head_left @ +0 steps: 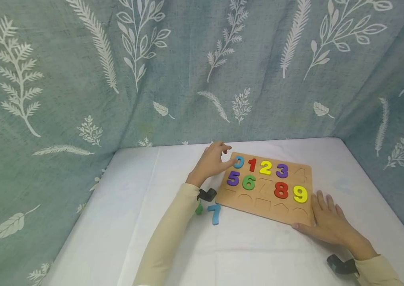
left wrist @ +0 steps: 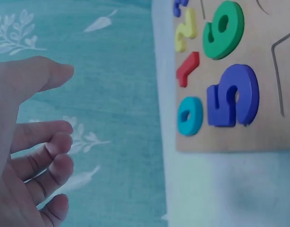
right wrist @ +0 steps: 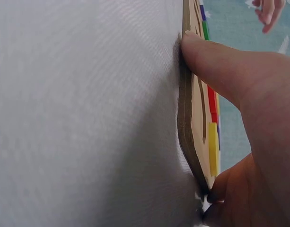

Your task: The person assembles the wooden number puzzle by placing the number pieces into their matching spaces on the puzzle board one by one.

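A wooden number puzzle board lies on the white cloth, bearing several coloured digits, among them a blue 0, a purple 5 and a yellow 9. My left hand, fingers loosely bent and holding nothing, hovers by the board's far left corner, near the 0. At the near right corner my right hand rests against the board; its thumb touches the front edge and its extended fingers lie along the right side. Bare outlined recesses show for 4, 7 and the bottom row.
A blue 7 lies on the cloth just off the board's front left corner. Beside it, a green piece is partly hidden by the left sleeve. A leaf-patterned curtain stands behind the table and along its sides.
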`<state>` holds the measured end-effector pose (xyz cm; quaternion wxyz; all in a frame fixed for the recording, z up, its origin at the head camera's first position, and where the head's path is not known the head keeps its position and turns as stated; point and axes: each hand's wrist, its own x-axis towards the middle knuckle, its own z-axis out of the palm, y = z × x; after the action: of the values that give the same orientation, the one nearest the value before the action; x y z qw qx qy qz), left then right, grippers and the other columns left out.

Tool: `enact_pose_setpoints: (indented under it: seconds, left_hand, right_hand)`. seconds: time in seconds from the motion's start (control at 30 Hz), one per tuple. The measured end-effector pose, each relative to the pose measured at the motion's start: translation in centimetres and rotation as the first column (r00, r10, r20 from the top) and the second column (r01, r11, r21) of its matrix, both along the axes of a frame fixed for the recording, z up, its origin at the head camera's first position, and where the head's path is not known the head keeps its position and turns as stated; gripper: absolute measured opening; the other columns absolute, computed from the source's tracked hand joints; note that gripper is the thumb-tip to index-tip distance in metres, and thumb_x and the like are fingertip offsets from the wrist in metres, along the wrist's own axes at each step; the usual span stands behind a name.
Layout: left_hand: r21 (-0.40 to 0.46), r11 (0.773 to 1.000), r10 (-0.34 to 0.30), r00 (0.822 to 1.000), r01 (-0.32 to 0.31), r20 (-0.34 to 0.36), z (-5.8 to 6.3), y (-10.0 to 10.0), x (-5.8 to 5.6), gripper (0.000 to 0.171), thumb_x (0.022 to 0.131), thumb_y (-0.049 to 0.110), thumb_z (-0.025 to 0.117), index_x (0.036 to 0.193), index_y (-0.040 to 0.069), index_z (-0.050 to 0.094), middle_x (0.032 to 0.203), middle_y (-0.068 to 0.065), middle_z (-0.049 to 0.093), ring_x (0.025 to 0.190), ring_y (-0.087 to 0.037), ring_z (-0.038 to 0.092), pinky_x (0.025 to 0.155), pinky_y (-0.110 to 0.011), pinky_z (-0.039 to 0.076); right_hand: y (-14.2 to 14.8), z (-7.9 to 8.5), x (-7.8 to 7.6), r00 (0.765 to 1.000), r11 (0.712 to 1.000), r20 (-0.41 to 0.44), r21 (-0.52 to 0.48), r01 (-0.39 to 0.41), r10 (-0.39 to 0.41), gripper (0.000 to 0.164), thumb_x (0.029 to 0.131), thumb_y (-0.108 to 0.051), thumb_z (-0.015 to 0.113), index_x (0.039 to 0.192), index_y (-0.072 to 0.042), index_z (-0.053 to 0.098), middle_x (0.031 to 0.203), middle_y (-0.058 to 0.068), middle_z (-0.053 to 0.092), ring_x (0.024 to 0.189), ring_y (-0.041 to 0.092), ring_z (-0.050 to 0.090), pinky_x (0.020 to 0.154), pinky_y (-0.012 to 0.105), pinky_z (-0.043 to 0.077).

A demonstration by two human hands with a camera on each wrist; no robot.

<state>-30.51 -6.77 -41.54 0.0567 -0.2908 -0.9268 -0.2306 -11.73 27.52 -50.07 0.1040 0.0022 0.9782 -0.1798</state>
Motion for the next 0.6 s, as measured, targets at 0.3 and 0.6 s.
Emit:
enact_pose_setpoints:
  seconds: [0.3, 0.6]
  left_hand:
    - [0.038, 0.997, 0.065, 0.997, -0.063, -0.043, 0.5, -3.5, 2.7, 0.049, 0.096, 0.042, 0.070, 0.131, 0.006, 0.070, 0.106, -0.007, 0.063, 0.095, -0.022, 0.058, 0.083, -0.038, 0.049]
    - [0.050, 0.990, 0.136, 0.991, -0.135, -0.020, -0.5, -7.1, 5.5, 0.046, 0.095, 0.039, 0.072, 0.127, 0.006, 0.071, 0.102, -0.006, 0.063, 0.092, -0.022, 0.059, 0.079, -0.033, 0.049]
  right_hand:
    - [0.3, -0.1, 0.1, 1.000, 1.000, -0.016, -0.015, -0.005, 0.005, 0.130, 0.084, -0.075, 0.063, 0.155, 0.021, 0.010, 0.160, 0.047, 0.003, 0.148, 0.068, -0.002, 0.115, 0.081, 0.003]
    - [-0.1, 0.0, 0.4, 0.999, 1.000, -0.041, -0.029, -0.010, 0.008, 0.129, 0.084, -0.073, 0.065, 0.154, 0.021, 0.012, 0.160, 0.048, 0.004, 0.148, 0.068, 0.000, 0.115, 0.082, 0.003]
